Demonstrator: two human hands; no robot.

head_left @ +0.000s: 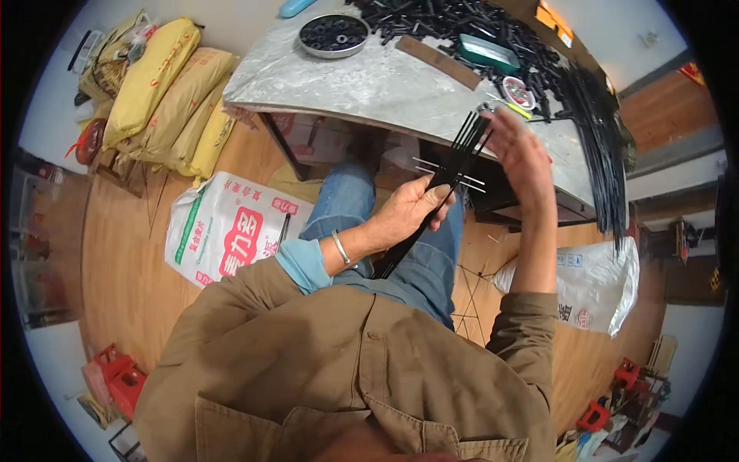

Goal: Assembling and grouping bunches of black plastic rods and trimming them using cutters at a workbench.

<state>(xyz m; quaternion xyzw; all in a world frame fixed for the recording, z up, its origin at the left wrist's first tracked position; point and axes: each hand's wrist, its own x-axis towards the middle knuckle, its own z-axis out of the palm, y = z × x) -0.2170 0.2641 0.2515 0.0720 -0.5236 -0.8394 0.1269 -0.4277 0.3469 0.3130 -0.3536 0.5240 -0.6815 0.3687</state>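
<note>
My left hand (416, 206) is closed round a bundle of thin black rods (465, 140), held slantwise above my lap. The rods fan a little apart at their upper end, and their lower end runs down between my legs. A few thin pale rods (471, 183) stick out crosswise on both sides of the bundle. At the upper end, my right hand (525, 158) is raised with its fingers bent inward by the rod tips. Something small and shiny shows at its fingertips, too small to name.
On the grey stone-topped table (346, 88) are a round tray of black rings (333, 36), a brown strip (439, 63), a green box (489, 54), a small round tub (518, 92) and heaped black parts. Long black rods (600, 154) overhang its right edge. Yellow sacks (154, 85) stand left.
</note>
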